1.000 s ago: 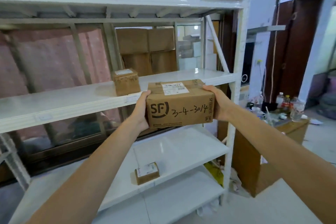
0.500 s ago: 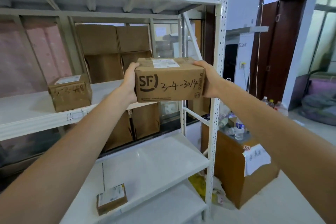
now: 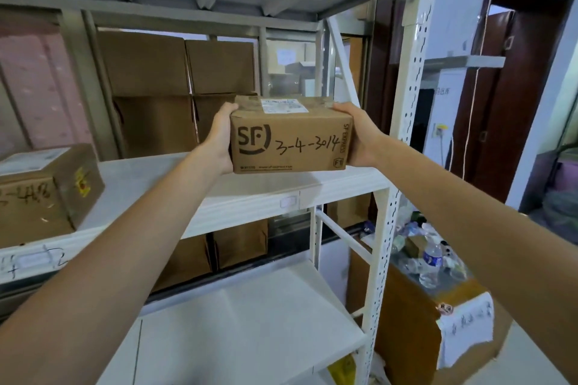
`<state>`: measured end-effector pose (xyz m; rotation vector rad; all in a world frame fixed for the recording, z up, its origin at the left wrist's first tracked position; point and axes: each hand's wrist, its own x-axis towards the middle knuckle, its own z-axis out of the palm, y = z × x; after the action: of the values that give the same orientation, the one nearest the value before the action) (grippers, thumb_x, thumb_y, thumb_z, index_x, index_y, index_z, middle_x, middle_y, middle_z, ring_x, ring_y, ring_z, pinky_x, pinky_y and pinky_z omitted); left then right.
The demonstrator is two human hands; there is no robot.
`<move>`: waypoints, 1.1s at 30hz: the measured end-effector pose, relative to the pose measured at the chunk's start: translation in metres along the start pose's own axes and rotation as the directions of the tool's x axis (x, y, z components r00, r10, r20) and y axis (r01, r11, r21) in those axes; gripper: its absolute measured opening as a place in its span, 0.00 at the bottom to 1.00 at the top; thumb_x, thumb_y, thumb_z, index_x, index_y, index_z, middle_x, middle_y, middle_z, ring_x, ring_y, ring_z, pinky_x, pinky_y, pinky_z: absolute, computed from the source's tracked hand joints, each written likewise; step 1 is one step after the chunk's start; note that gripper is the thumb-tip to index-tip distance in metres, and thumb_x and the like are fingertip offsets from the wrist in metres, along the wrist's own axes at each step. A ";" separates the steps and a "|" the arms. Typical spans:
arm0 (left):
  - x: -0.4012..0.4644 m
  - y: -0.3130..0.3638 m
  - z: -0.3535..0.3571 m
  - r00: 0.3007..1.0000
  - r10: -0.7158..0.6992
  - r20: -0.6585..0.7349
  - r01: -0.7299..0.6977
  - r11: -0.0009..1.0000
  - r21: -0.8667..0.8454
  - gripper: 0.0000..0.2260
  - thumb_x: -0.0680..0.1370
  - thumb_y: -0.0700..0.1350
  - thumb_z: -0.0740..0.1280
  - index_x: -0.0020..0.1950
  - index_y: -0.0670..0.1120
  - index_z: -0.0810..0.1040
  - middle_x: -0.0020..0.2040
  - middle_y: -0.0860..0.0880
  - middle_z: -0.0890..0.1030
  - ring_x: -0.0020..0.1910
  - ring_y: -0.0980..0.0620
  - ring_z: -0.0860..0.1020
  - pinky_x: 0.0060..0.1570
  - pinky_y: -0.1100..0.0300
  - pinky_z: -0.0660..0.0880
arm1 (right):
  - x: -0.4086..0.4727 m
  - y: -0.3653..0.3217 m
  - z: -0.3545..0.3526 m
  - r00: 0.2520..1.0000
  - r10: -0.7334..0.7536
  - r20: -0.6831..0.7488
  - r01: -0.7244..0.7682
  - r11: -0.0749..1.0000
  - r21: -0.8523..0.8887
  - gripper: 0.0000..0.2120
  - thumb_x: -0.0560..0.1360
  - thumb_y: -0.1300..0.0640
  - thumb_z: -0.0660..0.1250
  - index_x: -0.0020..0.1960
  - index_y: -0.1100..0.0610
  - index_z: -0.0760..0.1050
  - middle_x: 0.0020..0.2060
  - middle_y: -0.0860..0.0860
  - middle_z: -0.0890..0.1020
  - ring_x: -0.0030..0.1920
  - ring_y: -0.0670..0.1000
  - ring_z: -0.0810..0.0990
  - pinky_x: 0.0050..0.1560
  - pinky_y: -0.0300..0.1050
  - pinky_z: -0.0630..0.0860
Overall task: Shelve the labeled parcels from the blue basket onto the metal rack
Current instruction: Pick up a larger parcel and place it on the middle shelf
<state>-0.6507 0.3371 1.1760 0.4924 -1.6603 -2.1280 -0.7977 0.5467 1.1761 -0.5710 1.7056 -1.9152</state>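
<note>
I hold a brown cardboard parcel [image 3: 291, 137] marked "SF" and "3-4-3014", with a white label on top. My left hand [image 3: 220, 137] grips its left side and my right hand [image 3: 359, 137] grips its right side. The parcel hovers just above the right part of the white metal rack's middle shelf [image 3: 250, 194], level and facing me. A second labeled parcel [image 3: 43, 187] with handwritten numbers sits on the same shelf at the far left. The blue basket is out of view.
Tall brown cartons [image 3: 175, 94] stand behind the rack. The rack's perforated right post [image 3: 406, 122] is just right of my right hand. A lower shelf [image 3: 250, 322] lies below. A wooden cabinet [image 3: 413, 316] with bottles [image 3: 431, 259] stands to the right.
The parcel has come over the middle shelf's right part and nearer to its surface. The view has moved closer to the rack and shifted right, so the left parcel now sits at the frame's edge.
</note>
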 end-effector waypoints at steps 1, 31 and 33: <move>0.006 -0.002 0.002 1.000 0.003 -0.009 -0.003 1.000 -0.008 0.25 0.72 0.64 0.58 0.32 0.50 0.85 0.42 0.43 0.86 0.48 0.43 0.81 0.45 0.48 0.79 | 0.010 0.001 -0.003 1.000 -0.002 -0.001 0.002 1.000 -0.010 0.22 0.69 0.37 0.67 0.55 0.51 0.74 0.46 0.55 0.80 0.50 0.58 0.80 0.52 0.54 0.78; 0.025 -0.050 -0.020 0.943 0.032 -0.331 -0.019 0.999 0.045 0.24 0.75 0.63 0.56 0.34 0.51 0.85 0.44 0.45 0.86 0.50 0.44 0.80 0.53 0.47 0.75 | 0.105 0.045 0.000 0.956 0.068 0.287 -0.027 0.989 -0.145 0.16 0.73 0.38 0.64 0.48 0.51 0.72 0.28 0.50 0.80 0.40 0.51 0.80 0.36 0.42 0.77; 0.022 -0.049 -0.019 0.936 0.054 -0.349 -0.032 0.997 0.068 0.21 0.75 0.63 0.57 0.40 0.52 0.83 0.49 0.44 0.85 0.54 0.43 0.79 0.57 0.44 0.73 | 0.100 0.044 0.000 0.959 0.061 0.276 -0.020 0.989 -0.148 0.18 0.74 0.36 0.62 0.49 0.50 0.73 0.32 0.51 0.82 0.42 0.51 0.80 0.40 0.45 0.77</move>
<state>-0.6647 0.3202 1.1234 0.7959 -1.5186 -1.8312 -0.8715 0.4804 1.1302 -0.8140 1.6642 -1.6034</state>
